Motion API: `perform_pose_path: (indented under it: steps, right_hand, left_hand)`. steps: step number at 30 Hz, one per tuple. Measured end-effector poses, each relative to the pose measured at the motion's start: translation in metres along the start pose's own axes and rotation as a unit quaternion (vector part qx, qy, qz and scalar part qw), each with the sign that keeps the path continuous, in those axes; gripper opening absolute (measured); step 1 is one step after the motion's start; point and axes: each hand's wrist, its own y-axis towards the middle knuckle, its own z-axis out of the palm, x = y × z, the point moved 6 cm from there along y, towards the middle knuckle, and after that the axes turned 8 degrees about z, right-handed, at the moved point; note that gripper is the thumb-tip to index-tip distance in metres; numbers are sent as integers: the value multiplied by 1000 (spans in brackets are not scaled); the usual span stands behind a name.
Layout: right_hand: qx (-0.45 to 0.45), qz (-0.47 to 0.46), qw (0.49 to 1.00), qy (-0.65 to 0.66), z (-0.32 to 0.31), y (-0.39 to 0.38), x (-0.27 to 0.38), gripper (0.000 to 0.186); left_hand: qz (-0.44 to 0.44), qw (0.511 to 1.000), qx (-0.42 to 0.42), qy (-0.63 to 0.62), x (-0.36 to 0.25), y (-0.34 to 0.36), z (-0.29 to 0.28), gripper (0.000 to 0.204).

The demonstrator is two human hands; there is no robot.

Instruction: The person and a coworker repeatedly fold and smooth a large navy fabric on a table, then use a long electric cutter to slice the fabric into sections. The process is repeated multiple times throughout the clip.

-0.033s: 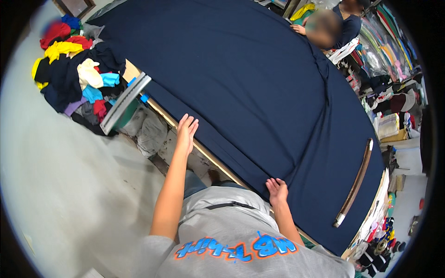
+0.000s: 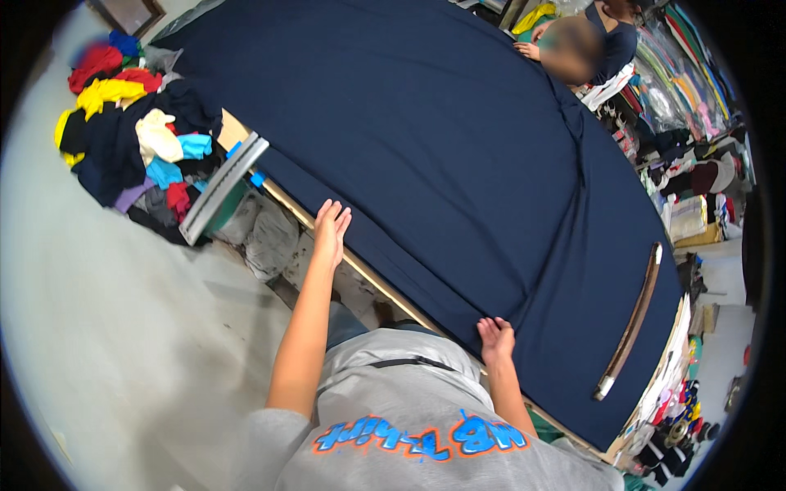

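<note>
A large sheet of dark navy fabric (image 2: 409, 139) lies spread across a long table, with a soft crease running down its right half and a folded strip along the near edge. My left hand (image 2: 331, 233) rests on that near edge, fingers extended, nothing in its grip. Farther right along the same edge, my right hand (image 2: 496, 340) touches the cloth with its fingers spread and slightly bent. Beyond it, a long, slightly curved brown bar (image 2: 630, 323) with pale ends lies on the fabric.
A grey metal bar-shaped tool (image 2: 223, 188) juts out from the table's left corner beside a heap of coloured cloth (image 2: 123, 155). Across the table, a co-worker's hand (image 2: 528, 51) rests at the fabric's far edge. Shelves of bagged textiles (image 2: 667, 74) stand behind at right.
My right hand has slid very slightly to the right along the near edge. My left hand stays in practically the same place, and the fabric looks the same.
</note>
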Motion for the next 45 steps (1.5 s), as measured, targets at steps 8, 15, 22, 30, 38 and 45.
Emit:
perform_pose_path:
  steps: [8, 15, 22, 30, 38, 45]
  right_hand:
    - [-172, -211, 940, 206, 15, 31, 27, 47]
    - [-339, -358, 849, 192, 44, -46, 5, 28]
    - [-327, -338, 868, 160, 215, -145, -57, 14]
    - [-331, -259, 891, 169, 291, -164, -152, 11]
    - [-367, -245, 894, 81, 253, -141, -145, 13]
    - [-497, -285, 819, 20, 136, -126, -108, 13]
  left_hand:
    - [-96, 977, -22, 191, -29, 179, 33, 40]
    - [-111, 941, 150, 283, -66, 253, 36, 60]
    - [127, 929, 139, 319, -166, 309, 26, 78]
    - [334, 766, -148, 529, -256, 400, -51, 77]
    - [226, 711, -156, 648, -240, 413, -95, 70]
    - [106, 742, -98, 655, -198, 462, -124, 62]
